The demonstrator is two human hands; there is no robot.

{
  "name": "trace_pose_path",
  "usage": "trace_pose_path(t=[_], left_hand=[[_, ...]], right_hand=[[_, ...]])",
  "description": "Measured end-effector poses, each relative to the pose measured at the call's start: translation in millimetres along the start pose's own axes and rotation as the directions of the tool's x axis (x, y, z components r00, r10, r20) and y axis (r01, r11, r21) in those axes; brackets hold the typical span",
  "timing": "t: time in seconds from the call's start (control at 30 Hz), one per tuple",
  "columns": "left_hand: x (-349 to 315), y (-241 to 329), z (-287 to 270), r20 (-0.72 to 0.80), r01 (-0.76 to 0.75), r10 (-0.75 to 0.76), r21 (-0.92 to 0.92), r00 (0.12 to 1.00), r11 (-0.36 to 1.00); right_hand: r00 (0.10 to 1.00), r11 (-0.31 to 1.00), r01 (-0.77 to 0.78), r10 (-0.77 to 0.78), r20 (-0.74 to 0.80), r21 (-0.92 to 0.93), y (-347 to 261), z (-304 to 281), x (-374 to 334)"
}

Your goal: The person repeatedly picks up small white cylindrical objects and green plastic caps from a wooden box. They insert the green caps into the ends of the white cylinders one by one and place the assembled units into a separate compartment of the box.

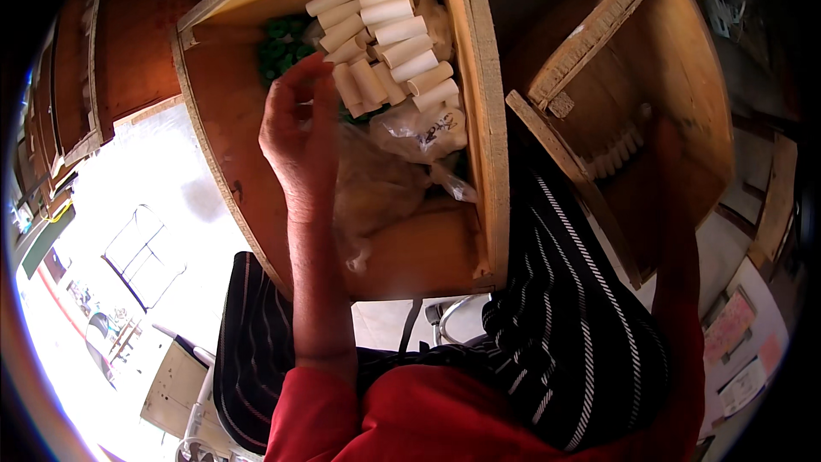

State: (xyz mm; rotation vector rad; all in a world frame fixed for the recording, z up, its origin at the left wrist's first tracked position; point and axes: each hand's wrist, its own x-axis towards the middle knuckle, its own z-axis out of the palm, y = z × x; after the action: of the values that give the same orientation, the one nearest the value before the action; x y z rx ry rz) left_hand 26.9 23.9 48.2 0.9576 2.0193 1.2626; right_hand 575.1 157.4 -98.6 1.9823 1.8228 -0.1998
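My left hand (299,133) reaches up into an open wooden box (231,111), seen from its back. Its fingertips lie against the lower left edge of a stack of several white tubes (389,30), beside a clump of green pieces (280,50). The fingers are drawn together, and whether they grip anything is hidden. My right arm in a red sleeve (684,291) stretches up into a second wooden box (684,60) on the right. My right hand (663,133) there is dim in shadow, close to a row of small white pieces (617,150).
Clear plastic bags (423,128) and a brownish bag (376,188) lie in the left box under the tubes. A dark cloth with white stripes (564,308) hangs between the boxes. Bright floor with a metal frame (141,257) shows at the left, and pink papers (727,329) at the lower right.
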Motion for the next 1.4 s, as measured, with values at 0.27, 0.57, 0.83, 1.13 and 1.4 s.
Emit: trace_pose_path(t=[0.27, 0.57, 0.83, 1.13, 1.4], left_hand=[[-22, 46, 3, 0.203, -0.117, 0.142, -0.129, 0.969, 0.985], [-49, 77, 27, 0.479, -0.044, 0.287, -0.456, 0.830, 0.889], [-56, 65, 24, 0.564, 0.391, -0.036, -0.523, 0.825, 0.758], [-60, 85, 27, 0.523, 0.338, 0.002, -0.553, 0.852, 0.761], [-47, 53, -13, 0.302, 0.311, -0.176, -0.489, 0.937, 0.815]], right_hand=[[0.971, 0.112, 0.235, -0.077, -0.227, 0.965, -139, -176, -99], [0.717, -0.491, -0.001, -0.607, -0.342, 0.871, -246, -227, -186], [0.708, -0.463, -0.037, -0.638, -0.304, 0.886, -259, -206, -191], [0.830, -0.463, -0.122, -0.533, -0.165, 0.878, -250, -215, -202], [0.940, -0.577, 0.311, 0.067, -0.335, 0.755, -182, -240, -152]])
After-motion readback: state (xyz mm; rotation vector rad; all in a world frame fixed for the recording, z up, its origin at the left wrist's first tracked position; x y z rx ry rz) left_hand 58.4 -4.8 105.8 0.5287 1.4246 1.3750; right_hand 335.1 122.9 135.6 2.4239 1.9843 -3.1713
